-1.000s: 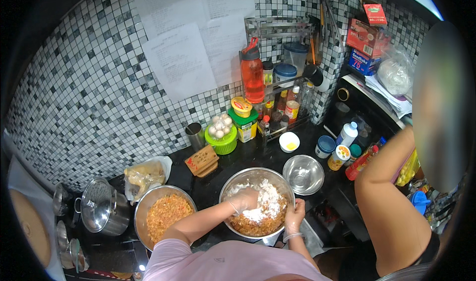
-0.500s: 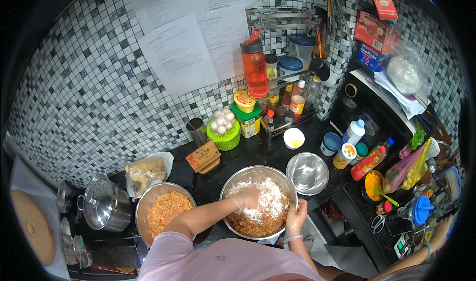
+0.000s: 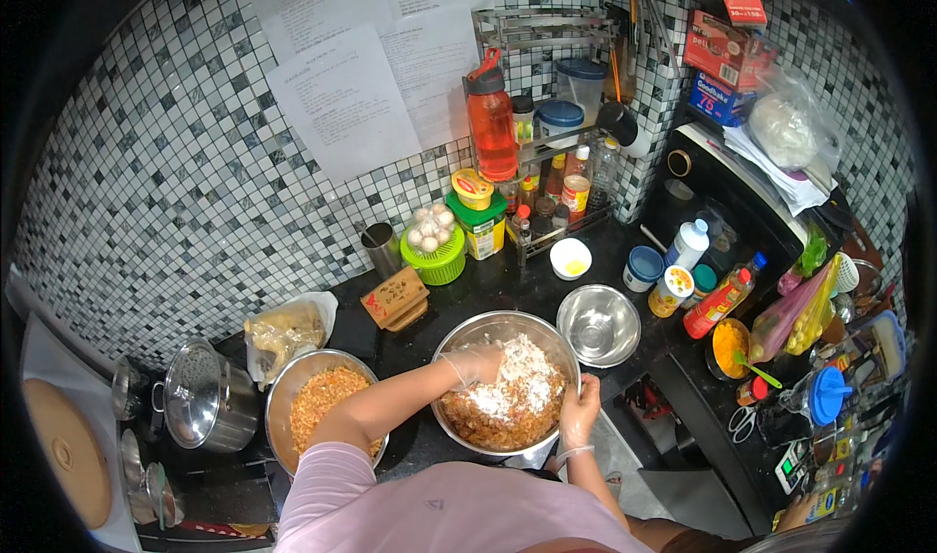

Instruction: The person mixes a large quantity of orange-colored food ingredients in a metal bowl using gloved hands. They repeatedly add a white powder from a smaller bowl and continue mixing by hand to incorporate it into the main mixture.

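A steel mixing bowl (image 3: pixel 459 341) in front of me holds a brown, crumbly mixture (image 3: pixel 488 426) with white powder (image 3: pixel 527 368) heaped on it. My left hand (image 3: pixel 476 365), in a clear plastic glove, reaches into it at the powder's left edge. Its fingertips are sunk in the contents, so their closing is hidden. With my right hand (image 3: pixel 580 411), also gloved, I grip the bowl's right rim. Under my left forearm, a second steel bowl (image 3: pixel 277 407) contains an orange-brown chopped mixture (image 3: pixel 327 397).
An unfilled-looking steel bowl (image 3: pixel 598 327) and a small white bowl (image 3: pixel 571 259) stand behind on the right. A wooden block (image 3: pixel 395 299), green basket of eggs (image 3: pixel 433 260) and lidded pot (image 3: pixel 210 397) line the back and left. Bottles, jars and scissors (image 3: pixel 743 423) crowd the right counter.
My left hand has shifted slightly left in the bowl, and the powder's heap has changed shape. Another person's forearm at lower right has mostly withdrawn. The whole view has shifted a little.
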Demonstrator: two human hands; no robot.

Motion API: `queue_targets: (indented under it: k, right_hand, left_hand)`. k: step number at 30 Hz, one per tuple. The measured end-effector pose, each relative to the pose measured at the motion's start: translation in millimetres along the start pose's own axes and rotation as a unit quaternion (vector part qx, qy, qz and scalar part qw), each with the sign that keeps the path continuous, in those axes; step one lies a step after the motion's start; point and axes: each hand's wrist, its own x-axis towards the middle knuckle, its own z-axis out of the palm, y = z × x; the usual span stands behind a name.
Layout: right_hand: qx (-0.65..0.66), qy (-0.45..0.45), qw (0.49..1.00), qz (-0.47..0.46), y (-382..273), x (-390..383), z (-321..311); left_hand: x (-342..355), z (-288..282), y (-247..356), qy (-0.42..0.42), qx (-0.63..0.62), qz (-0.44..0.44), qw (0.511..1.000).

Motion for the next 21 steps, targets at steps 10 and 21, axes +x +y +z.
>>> queue_targets:
  k: [10, 21]
  right_hand:
    - [-0.035, 0.022, 0.999, -0.017, -5, 0, 1]
    - [-0.055, 0.015, 0.998, -0.020, 4, 1, -1]
  left_hand:
    - [-67, -4, 0, -0.040, 0.102, 0.061, 0.992]
    - [-31, 24, 14, 0.039, 0.125, -0.016, 0.991]
